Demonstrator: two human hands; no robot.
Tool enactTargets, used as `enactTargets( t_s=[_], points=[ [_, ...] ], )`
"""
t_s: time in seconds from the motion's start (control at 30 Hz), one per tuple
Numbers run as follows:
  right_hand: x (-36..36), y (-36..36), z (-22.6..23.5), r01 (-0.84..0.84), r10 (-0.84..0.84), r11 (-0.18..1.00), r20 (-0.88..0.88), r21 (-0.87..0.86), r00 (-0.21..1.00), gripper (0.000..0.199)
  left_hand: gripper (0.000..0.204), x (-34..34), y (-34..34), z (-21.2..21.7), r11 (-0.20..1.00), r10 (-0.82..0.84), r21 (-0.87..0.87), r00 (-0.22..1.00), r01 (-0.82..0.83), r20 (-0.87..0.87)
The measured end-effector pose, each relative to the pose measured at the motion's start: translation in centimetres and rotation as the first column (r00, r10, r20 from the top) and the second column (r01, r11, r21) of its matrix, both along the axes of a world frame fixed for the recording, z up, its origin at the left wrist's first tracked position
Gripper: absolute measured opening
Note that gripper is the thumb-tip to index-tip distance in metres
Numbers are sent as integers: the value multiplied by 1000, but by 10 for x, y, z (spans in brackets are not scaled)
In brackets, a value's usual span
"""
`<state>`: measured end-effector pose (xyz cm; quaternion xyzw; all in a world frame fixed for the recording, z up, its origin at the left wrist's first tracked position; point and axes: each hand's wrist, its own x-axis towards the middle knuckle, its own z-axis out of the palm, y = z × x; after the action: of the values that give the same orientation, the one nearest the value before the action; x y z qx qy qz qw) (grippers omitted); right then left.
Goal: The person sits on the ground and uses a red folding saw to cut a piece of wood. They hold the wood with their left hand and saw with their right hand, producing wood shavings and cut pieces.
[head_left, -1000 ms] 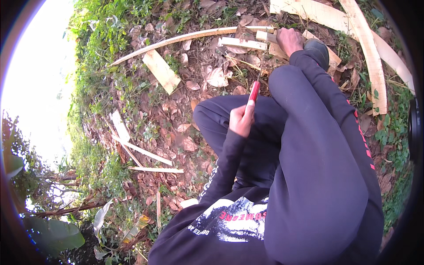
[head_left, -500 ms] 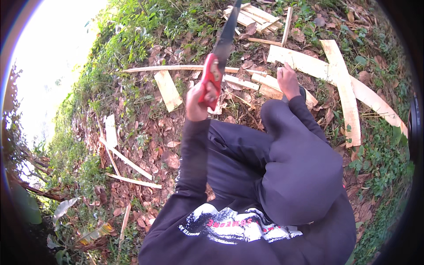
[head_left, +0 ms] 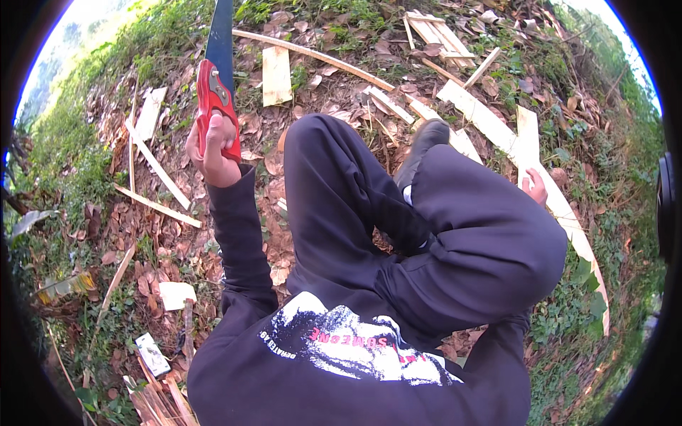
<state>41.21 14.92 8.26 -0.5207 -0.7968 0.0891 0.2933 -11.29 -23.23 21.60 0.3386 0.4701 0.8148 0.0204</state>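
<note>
My left hand (head_left: 215, 145) is closed around the red handle of a handsaw (head_left: 219, 53), raised at the left with its dark blade pointing up and away. The tip of the blade runs out of the picture. Beyond my bent knee at the right, my right hand (head_left: 536, 188) has its fingers curled at a short pale wooden board (head_left: 527, 135). This board crosses a long, tapering plank (head_left: 572, 224) lying on the ground. My knee hides part of the hand and the board's near end.
Several pale boards (head_left: 444, 39) lie piled at the far right. A flat offcut (head_left: 277, 77) and thin strips (head_left: 160, 165) lie on leafy, sloping ground. At the lower left are a small white box-like item (head_left: 152, 354) and split wood (head_left: 167, 406). My dark shoe (head_left: 424, 149) rests among the boards.
The saw has moved left with my left hand. My right hand has gone from near my shoe to the crossed boards at the right. My view has shifted, and my knees now show more.
</note>
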Motion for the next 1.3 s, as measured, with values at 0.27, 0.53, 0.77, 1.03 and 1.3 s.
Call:
enactTargets(
  t_s=[0.27,0.53,0.77,1.03,1.3],
  points=[
    [21,25,156,-74,-25,967,-377,-245,926,37,34,34,32,4,978,-147,162,986,133,80],
    [-204,69,18,-139,22,914,-297,-380,954,46,24,60,128,-69,867,-449,-32,807,498,383],
    [-326,71,-128,363,-179,806,392,-468,902,63,29,76,179,-132,696,-425,-314,724,645,543],
    [-342,70,-131,439,-196,738,460,-512,866,60,44,82,212,-158,576,-296,-484,720,659,627],
    [-345,74,-134,437,-220,747,434,-501,874,55,51,87,230,-167,533,-216,-502,683,681,698]
  ],
)
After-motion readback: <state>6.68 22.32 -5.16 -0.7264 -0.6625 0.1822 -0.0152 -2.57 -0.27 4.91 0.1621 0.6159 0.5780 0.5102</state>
